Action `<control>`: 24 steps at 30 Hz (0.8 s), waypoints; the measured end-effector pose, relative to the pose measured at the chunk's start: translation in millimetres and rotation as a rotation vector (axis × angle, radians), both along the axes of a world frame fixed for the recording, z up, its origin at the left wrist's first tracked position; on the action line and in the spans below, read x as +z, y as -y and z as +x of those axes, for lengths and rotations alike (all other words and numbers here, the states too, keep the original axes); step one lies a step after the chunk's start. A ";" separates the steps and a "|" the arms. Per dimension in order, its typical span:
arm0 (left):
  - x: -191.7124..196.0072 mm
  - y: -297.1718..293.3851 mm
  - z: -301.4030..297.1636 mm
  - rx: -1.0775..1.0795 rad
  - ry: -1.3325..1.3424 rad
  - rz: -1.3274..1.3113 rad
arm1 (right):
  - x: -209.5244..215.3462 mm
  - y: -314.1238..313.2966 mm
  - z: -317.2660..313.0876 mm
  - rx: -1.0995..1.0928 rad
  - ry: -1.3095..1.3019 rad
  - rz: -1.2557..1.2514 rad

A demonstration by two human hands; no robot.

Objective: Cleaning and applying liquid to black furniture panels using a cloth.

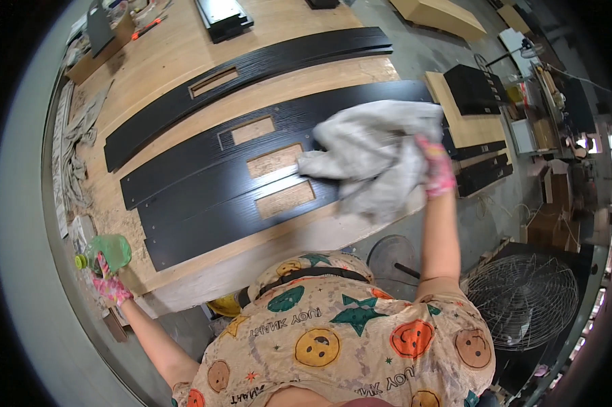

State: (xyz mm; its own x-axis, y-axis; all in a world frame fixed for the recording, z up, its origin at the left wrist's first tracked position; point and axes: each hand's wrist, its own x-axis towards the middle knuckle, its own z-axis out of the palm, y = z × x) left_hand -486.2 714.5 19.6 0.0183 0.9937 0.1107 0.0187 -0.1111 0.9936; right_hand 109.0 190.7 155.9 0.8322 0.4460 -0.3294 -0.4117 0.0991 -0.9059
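My right hand (437, 166), in a pink patterned glove, grips a large grey-white cloth (380, 146), blurred by motion. The cloth hangs over the right part of several black boards (204, 224) lying side by side on the wooden table. Rectangular cut-outs in these boards show bare wood through them. At the table's left end, my left hand (110, 285), gloved the same way, is closed around a green plastic bottle (114, 251) with a yellow-green cap. The bottle is tilted, its cap toward the left.
Another black board (251, 71) with one cut-out lies farther back on the table (177, 41). A crumpled grey rag (82, 142) rests along the left edge, and a box of tools (112, 41) stands at the back left. More black panels (472, 91) and a wire-caged fan (523, 302) are to the right.
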 end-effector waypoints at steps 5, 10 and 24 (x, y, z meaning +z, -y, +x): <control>81.3 106.0 135.0 0.530 -1.090 0.687 | 29.0 110.0 48.5 -0.218 0.481 -0.271; 50.6 179.9 276.1 -0.368 -0.818 0.749 | -44.6 35.5 64.9 -0.079 0.639 -1.111; 17.6 184.8 378.8 -0.556 -1.387 0.854 | -135.0 35.7 136.0 0.047 1.019 -1.555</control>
